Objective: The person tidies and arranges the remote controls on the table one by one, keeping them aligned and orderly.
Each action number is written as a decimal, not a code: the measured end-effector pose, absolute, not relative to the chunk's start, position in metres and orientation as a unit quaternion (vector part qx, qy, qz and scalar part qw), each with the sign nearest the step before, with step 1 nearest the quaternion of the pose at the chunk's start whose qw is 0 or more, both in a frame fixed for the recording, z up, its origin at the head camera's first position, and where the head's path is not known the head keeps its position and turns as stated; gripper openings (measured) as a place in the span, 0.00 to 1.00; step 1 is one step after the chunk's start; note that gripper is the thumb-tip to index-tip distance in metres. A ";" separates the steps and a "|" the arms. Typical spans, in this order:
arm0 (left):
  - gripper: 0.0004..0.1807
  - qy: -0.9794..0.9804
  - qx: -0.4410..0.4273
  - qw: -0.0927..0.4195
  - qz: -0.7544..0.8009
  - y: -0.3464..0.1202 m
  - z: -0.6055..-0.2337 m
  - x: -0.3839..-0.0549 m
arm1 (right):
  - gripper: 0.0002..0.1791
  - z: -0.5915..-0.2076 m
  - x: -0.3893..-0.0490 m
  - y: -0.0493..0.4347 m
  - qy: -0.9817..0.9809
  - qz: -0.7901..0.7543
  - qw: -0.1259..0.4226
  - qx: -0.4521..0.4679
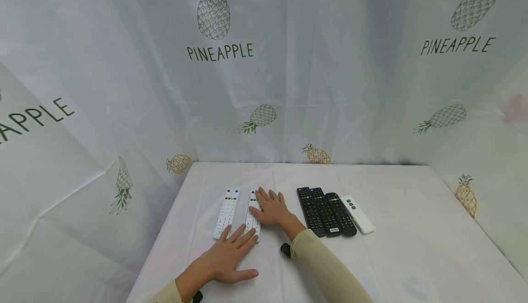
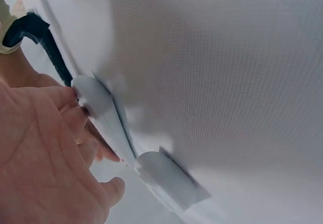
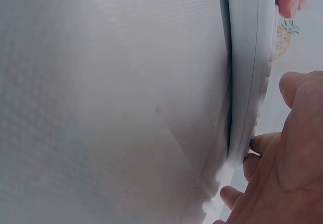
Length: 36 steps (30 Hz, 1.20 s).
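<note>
Two white remote controls with small buttons lie side by side on the white cloth in the head view. My left hand (image 1: 226,256) is spread, its fingertips at the near end of the right-hand white remote (image 1: 252,220) and its thumb held out. One finger comes close to the near end of the left-hand white remote (image 1: 227,211). The right hand (image 1: 272,209) lies with extended fingers over the upper part of the right-hand remote. In the right wrist view, fingertips (image 3: 260,142) touch the button side of that remote (image 3: 247,72).
Right of the hands, three black remotes (image 1: 326,213) lie in a tight row. A slim white remote (image 1: 358,214) with a few dark buttons lies slanted beside them. The table (image 1: 404,248) has a white cloth, and pineapple-print curtains (image 1: 338,78) hang behind and beside it.
</note>
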<state>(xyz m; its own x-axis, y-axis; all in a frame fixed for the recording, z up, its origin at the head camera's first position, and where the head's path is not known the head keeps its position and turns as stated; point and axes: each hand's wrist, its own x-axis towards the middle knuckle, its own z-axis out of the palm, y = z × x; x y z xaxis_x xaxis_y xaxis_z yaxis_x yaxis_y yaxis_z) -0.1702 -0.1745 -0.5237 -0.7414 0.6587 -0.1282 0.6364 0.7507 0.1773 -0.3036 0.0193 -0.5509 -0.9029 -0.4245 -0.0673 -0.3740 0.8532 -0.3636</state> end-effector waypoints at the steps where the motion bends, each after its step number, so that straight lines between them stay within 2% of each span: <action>1: 0.48 0.931 0.348 0.090 0.062 -0.175 -0.524 -0.170 | 0.41 -0.551 -0.304 0.020 0.960 -0.173 0.074 -0.208; 18: 0.49 0.931 0.348 0.092 0.067 -0.172 -0.524 -0.166 | 0.42 -0.549 -0.299 0.027 0.956 -0.186 0.076 -0.212; 22: 0.48 0.929 0.356 0.075 0.062 -0.170 -0.522 -0.165 | 0.42 -0.548 -0.299 0.029 0.955 -0.193 0.065 -0.216; 29: 0.42 0.915 0.394 0.013 0.087 -0.143 -0.516 -0.165 | 0.40 -0.546 -0.301 0.040 0.952 -0.178 0.015 -0.249; 36: 0.38 0.902 0.423 0.009 0.089 -0.107 -0.510 -0.167 | 0.35 -0.533 -0.298 0.059 0.935 -0.213 -0.006 -0.282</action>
<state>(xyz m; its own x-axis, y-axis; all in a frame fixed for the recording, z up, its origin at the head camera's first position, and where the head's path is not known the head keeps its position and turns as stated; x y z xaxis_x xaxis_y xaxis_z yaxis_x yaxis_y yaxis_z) -0.1667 -0.1071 -0.5098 -0.6414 0.7649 0.0594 0.7618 0.6258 0.1672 -0.2981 0.0585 -0.5329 -0.8408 -0.5251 0.1320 -0.5305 0.7502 -0.3947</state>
